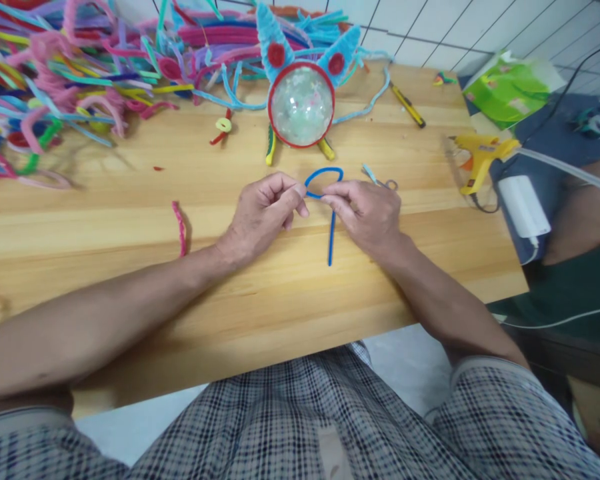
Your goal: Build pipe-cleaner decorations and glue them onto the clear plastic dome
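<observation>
A blue pipe cleaner (331, 233) is bent into a loop at its top, with a straight end hanging down toward the table's front edge. My left hand (275, 203) pinches the loop's left side between thumb and forefinger. On the right, my right hand (357, 207) is closed on the lower right of the loop, where the straight end begins. Just beyond both hands is a clear round ball (303, 105) with a red rim, blue fuzzy ears (274, 43) with red centres, and yellow-green feet (271, 147).
Many coloured pipe cleaners (100, 80) are heaped at the back left. A pink twisted piece (180, 228) lies left of my hands. Small scissors (379, 179), a yellow cutter (407, 105), a yellow glue gun (483, 157) and a white box (524, 205) are on the right.
</observation>
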`<move>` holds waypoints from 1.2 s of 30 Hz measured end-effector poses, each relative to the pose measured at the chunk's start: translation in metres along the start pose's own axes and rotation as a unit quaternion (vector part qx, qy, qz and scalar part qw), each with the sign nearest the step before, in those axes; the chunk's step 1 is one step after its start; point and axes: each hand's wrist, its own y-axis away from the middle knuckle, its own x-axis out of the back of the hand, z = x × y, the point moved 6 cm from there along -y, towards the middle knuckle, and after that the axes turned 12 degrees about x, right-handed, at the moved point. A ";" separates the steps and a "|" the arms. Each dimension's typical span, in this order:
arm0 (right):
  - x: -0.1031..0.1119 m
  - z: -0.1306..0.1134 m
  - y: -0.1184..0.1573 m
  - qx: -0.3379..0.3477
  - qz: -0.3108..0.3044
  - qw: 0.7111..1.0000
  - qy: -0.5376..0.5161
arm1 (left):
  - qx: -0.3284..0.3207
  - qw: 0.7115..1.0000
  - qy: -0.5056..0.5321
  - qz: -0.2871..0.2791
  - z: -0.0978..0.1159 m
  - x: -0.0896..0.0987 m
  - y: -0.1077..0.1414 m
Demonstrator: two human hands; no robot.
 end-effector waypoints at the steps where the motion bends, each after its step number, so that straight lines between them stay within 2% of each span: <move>1: 0.000 0.000 0.000 0.000 0.001 1.000 0.002 | -0.001 1.000 0.000 -0.001 0.000 0.000 0.000; 12: 0.000 0.007 0.001 -0.014 0.018 1.000 -0.012 | 0.005 1.000 0.005 -0.003 -0.002 0.000 0.000; 23: 0.003 0.004 -0.002 -0.015 0.007 1.000 -0.018 | 0.005 1.000 0.006 -0.010 0.001 -0.001 0.000; 27: 0.003 0.004 -0.001 -0.011 0.023 0.999 -0.034 | 0.004 1.000 0.009 -0.011 0.000 -0.001 0.000; 33: 0.004 0.010 0.004 -0.045 0.055 0.997 -0.041 | 0.010 1.000 0.009 0.001 -0.001 0.001 -0.001; 36: 0.004 0.009 0.004 -0.017 0.042 0.999 -0.016 | 0.015 1.000 0.015 0.001 0.000 0.001 -0.001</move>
